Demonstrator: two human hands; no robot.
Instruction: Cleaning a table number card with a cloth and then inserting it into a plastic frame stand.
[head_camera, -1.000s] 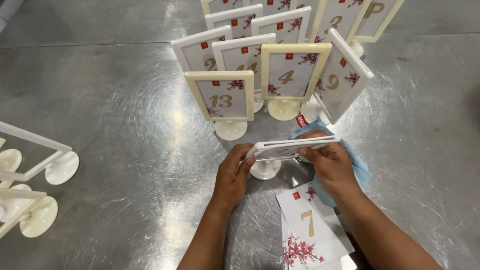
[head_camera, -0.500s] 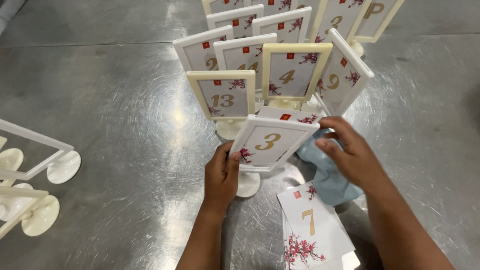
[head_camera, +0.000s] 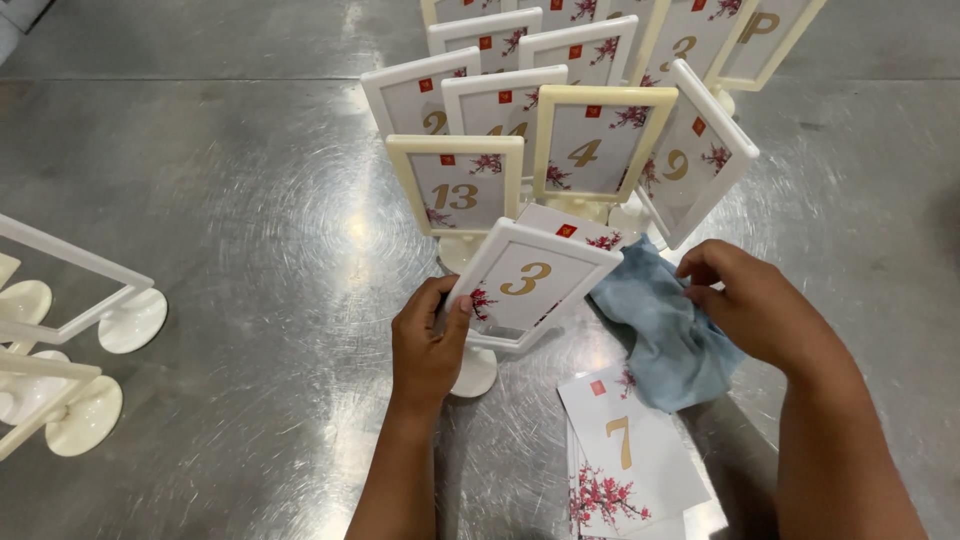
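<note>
Shiny scratched metal makes up the worktop (head_camera: 220, 200), and it fills almost the whole view. At the top stands a big group of card stands (head_camera: 560, 120), packed close together. Each one is a white or cream frame on a round foot, with a white card inside that shows a gold number and red blossoms. At the left edge sit some empty stands (head_camera: 70, 330), tipped over, with their round feet on the worktop. They are well apart from the big group.

Near the middle is one white stand (head_camera: 525, 285). It leans back and to the right, and its round foot rests on the worktop just below it. The left hand (head_camera: 428, 345) is closed around the left edge of this stand, with the thumb pressed on the front of the frame.

Just to the right lies a crumpled blue cloth (head_camera: 668, 335). One corner of it touches the right side of the stand. The right hand (head_camera: 755, 310) pinches the top of the cloth with bent fingers.

Below the cloth lies a small pile of loose cards (head_camera: 630, 450). They are flat on the worktop, and the cloth covers the top corner of the pile.
</note>
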